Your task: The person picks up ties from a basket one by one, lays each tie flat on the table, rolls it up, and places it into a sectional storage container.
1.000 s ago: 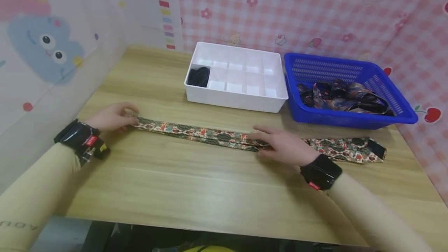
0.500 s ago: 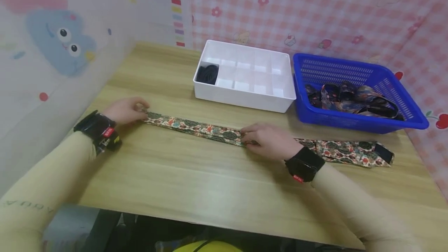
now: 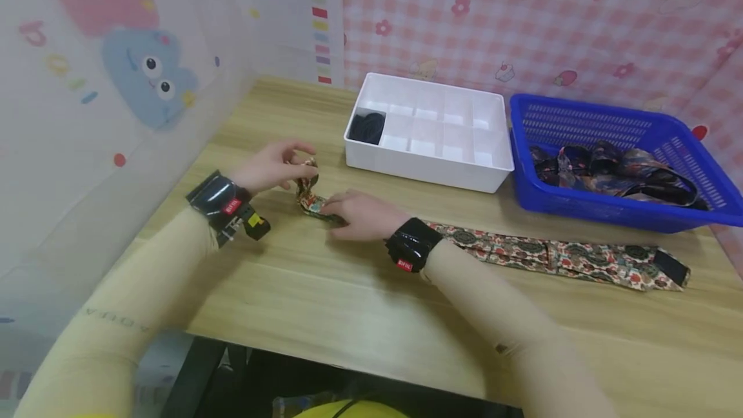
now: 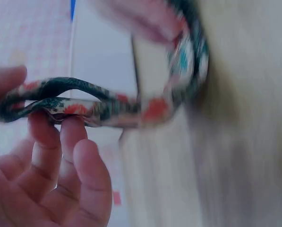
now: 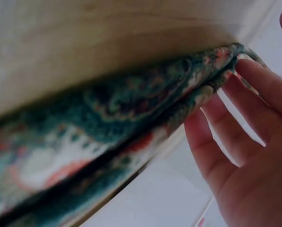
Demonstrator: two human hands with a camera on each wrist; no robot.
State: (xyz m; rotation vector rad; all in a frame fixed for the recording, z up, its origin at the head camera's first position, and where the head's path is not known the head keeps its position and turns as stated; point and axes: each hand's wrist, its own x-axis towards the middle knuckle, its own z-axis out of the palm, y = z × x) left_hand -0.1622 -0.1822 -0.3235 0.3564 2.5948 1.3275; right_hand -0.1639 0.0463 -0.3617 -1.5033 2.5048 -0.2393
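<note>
A patterned necktie [image 3: 516, 250] lies lengthwise on the wooden table, its broad end at the right. My left hand [image 3: 269, 166] pinches its narrow end, raised off the table and folded into a small loop [image 4: 60, 97], between thumb and fingers in the left wrist view. Close beside it, my right hand [image 3: 366, 215] rests over the necktie, hiding part of it. In the right wrist view its gently bent fingers [image 5: 230, 127] touch the necktie's edge, while the thumb stands apart from the cloth.
Behind the hands stands a white divided box [image 3: 426, 169]; a rolled dark item [image 3: 367, 128] sits in its front left compartment. To its right, a blue basket [image 3: 627, 215] holds several dark patterned ties [image 3: 633, 169]. Printed walls border the table's back and left.
My right hand has slid left along the necktie toward my left hand. My left hand has lifted the narrow end and brought it inward, bending it up. The head view has shifted left.
</note>
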